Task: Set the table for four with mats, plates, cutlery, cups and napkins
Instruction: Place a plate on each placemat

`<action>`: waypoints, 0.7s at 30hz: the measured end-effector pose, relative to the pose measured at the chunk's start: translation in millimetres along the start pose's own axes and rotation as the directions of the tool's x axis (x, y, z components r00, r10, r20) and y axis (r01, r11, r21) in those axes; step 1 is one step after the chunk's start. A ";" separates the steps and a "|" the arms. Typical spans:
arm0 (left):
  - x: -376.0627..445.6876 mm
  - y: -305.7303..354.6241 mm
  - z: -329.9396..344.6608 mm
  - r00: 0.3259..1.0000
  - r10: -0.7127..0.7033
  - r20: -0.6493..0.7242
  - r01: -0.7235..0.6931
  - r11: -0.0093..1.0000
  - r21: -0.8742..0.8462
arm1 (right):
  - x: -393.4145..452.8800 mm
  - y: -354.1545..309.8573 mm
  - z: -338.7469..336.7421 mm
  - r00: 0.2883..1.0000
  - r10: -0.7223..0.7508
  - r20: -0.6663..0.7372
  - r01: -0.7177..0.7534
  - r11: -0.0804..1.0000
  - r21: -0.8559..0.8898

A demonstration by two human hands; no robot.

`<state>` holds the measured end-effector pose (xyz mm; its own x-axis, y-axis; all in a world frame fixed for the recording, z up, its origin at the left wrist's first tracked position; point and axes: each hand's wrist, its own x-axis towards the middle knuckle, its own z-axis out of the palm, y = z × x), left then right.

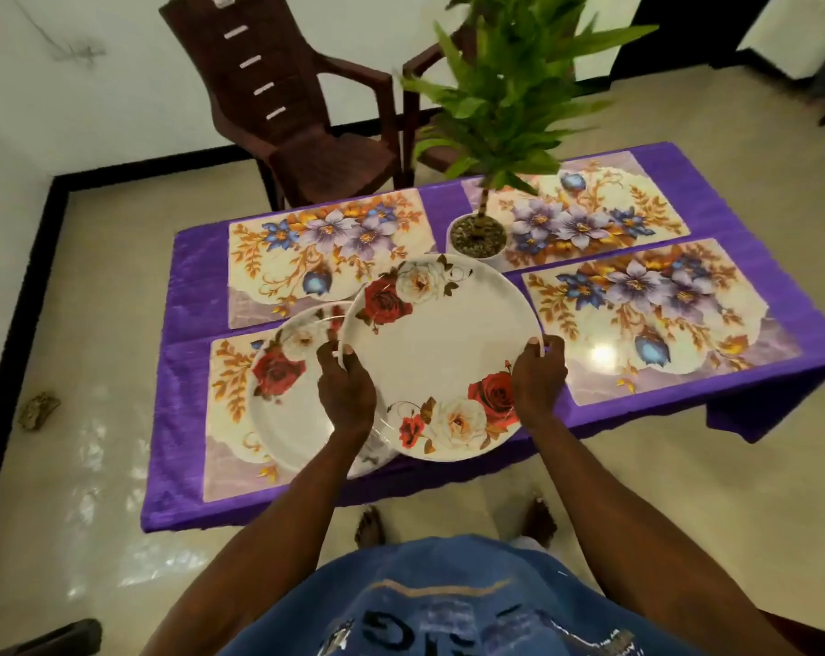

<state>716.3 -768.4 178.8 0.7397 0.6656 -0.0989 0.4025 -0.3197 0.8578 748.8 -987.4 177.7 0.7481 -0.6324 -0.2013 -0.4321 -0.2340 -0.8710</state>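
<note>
I hold a white plate with red and cream roses (441, 357) above the near middle of the table. My left hand (346, 388) grips its left rim and my right hand (538, 381) grips its right rim. A second rose plate (287, 395) lies on the near left floral mat (231, 404), partly hidden under my left hand and the held plate. Three more floral mats lie bare: far left mat (325, 248), far right mat (585, 210), near right mat (656, 314). No cutlery, cups or napkins are in view.
A purple cloth (188, 277) covers the low table. A potted green plant (479, 236) stands at the table's centre, just behind the held plate. Two brown plastic chairs (302, 116) stand beyond the far edge. My bare feet are at the near edge.
</note>
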 end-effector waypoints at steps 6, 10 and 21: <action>-68.5 50.1 107.2 0.996 0.077 0.050 -0.076 0.997 -0.024 | 98.6 27.6 -92.0 0.996 0.048 -0.079 -0.051 0.998 -0.033; -107.8 65.9 191.7 0.993 0.025 0.116 -0.025 1.000 0.001 | 172.5 41.9 -156.5 0.998 0.048 -0.027 -0.050 0.995 -0.082; -142.4 117.1 301.8 0.959 -0.104 0.265 0.061 0.984 0.166 | 304.0 55.3 -229.0 0.994 0.076 0.083 -0.065 0.990 -0.122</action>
<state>820.9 -1104.1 141.1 0.8103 0.4923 -0.3178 0.5307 -0.3864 0.7544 837.0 -1361.7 171.0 0.7524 -0.5850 -0.3030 -0.5383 -0.2808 -0.7946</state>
